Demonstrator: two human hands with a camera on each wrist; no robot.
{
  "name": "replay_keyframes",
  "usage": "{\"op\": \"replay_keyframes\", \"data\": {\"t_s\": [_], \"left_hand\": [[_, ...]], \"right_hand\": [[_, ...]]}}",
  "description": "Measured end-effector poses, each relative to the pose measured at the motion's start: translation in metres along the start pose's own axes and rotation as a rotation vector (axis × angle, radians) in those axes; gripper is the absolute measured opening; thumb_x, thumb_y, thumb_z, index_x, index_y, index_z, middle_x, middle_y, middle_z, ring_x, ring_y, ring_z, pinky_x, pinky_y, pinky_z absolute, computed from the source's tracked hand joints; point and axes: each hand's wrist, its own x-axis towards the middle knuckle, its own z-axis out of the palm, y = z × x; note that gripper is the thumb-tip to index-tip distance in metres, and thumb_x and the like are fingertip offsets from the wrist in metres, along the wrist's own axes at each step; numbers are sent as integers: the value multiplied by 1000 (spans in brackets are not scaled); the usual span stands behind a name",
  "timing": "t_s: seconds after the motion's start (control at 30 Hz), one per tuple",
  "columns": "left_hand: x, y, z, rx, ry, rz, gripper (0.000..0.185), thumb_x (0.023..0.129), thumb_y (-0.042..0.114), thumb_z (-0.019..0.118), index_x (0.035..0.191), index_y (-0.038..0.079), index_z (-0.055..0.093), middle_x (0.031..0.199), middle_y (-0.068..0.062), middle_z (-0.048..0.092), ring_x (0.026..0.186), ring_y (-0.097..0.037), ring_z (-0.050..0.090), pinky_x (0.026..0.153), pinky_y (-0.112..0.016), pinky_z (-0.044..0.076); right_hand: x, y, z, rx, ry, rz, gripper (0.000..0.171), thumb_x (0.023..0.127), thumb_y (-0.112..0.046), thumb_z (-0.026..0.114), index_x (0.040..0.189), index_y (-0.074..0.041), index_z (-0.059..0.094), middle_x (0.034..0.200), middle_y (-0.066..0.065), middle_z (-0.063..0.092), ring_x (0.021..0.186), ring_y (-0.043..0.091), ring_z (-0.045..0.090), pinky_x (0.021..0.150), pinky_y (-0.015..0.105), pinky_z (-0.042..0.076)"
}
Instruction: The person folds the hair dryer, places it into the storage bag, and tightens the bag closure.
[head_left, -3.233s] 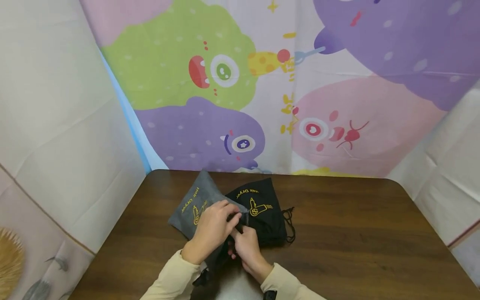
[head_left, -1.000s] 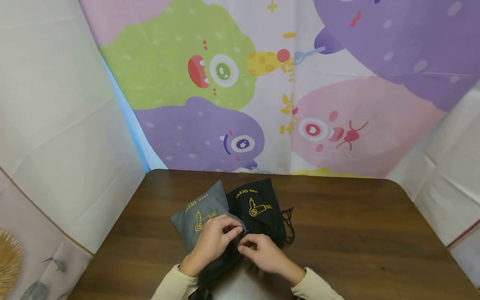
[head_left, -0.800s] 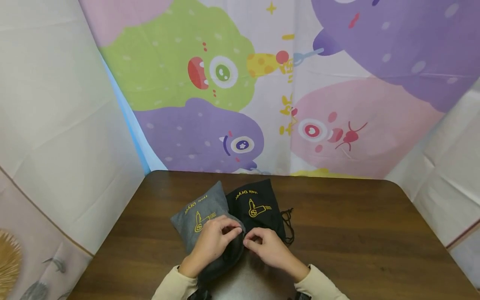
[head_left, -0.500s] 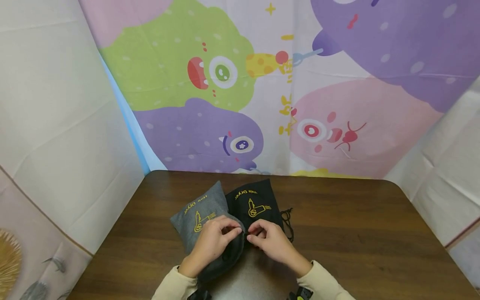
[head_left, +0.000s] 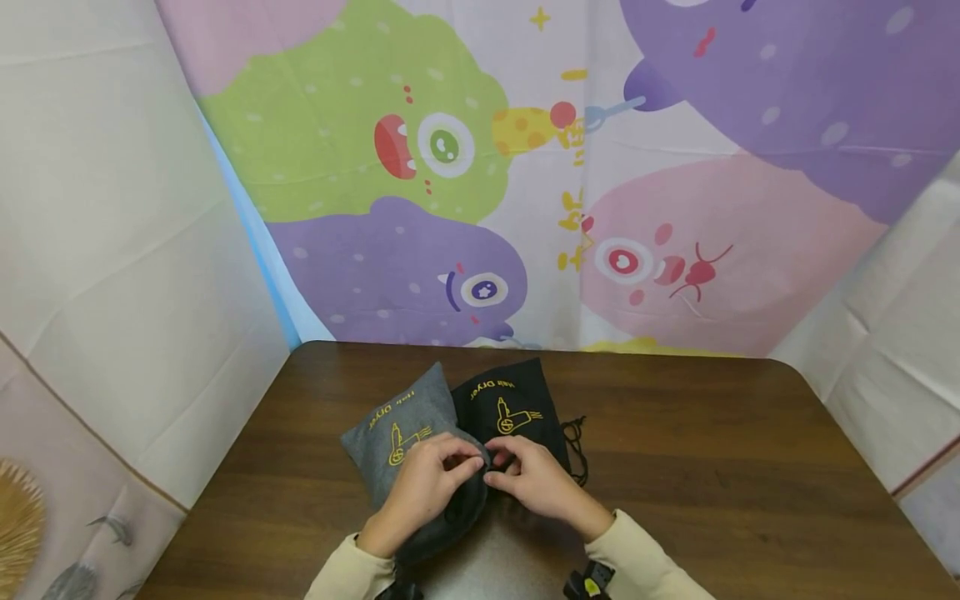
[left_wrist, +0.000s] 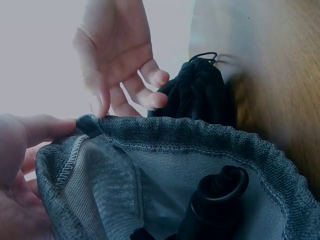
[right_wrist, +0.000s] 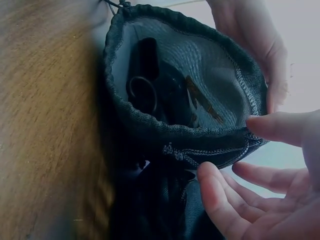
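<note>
A grey drawstring bag (head_left: pixel 408 417) printed "Hair Dryer" lies on the table, its mouth toward me. My left hand (head_left: pixel 423 483) pinches the gathered rim (left_wrist: pixel 185 127). On the other side, my right hand (head_left: pixel 536 479) has its thumb against the rim. Its other fingers are apart, near a knotted cord (right_wrist: pixel 175 152) at the hem in the right wrist view. Inside the bag sits a black object (left_wrist: pixel 212 205) with a rounded end and a loop, partly hidden by the cloth. A black drawstring bag (head_left: pixel 513 400) with the same print lies beside and partly behind the grey one.
The brown wooden table (head_left: pixel 712 450) extends to both sides. Cords (head_left: pixel 576 450) of the black bag trail on its right. Behind the table hangs a cartoon-printed cloth (head_left: pixel 480 167), with pale cloth panels (head_left: pixel 135 192) at the sides.
The grey bag has shifted slightly and its mouth has come into view. My right hand has moved out of it, a little to the right, then back to the rim. The left hand keeps its pinch.
</note>
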Motion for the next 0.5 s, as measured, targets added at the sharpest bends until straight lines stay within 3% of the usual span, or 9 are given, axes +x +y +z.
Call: {"op": "replay_keyframes", "data": {"t_s": [0.23,0.33,0.43,0.5], "left_hand": [[0,-1,0,-9,3,0,4,85,18,74,81,16,75,78,9,66,69,-2,54,63,-20,45],[-1,-1,0,-9,10,11,6,85,20,74,81,15,75,77,9,66,69,-2,54,63,-19,45],[-1,-2,0,-17,13,21,6,84,19,75,81,14,75,77,9,66,69,-1,54,63,-20,45],[-1,-2,0,-25,9,18,5,84,19,75,81,14,75,77,9,66,69,0,54,63,-19,45]], "right_hand": [[6,-1,1,-36,-54,-18,43,89,-18,69,126,1,60,100,8,65,72,7,55,64,22,46],[7,0,3,-33,-79,-28,27,88,-15,68,110,2,66,81,5,66,63,4,53,58,21,44],[7,1,6,-18,-91,-37,11,87,-13,67,85,-2,66,64,-1,57,54,3,48,50,20,39],[7,2,8,-26,-87,-44,17,87,-15,68,74,-5,62,60,-5,50,53,2,45,50,19,36]]}}
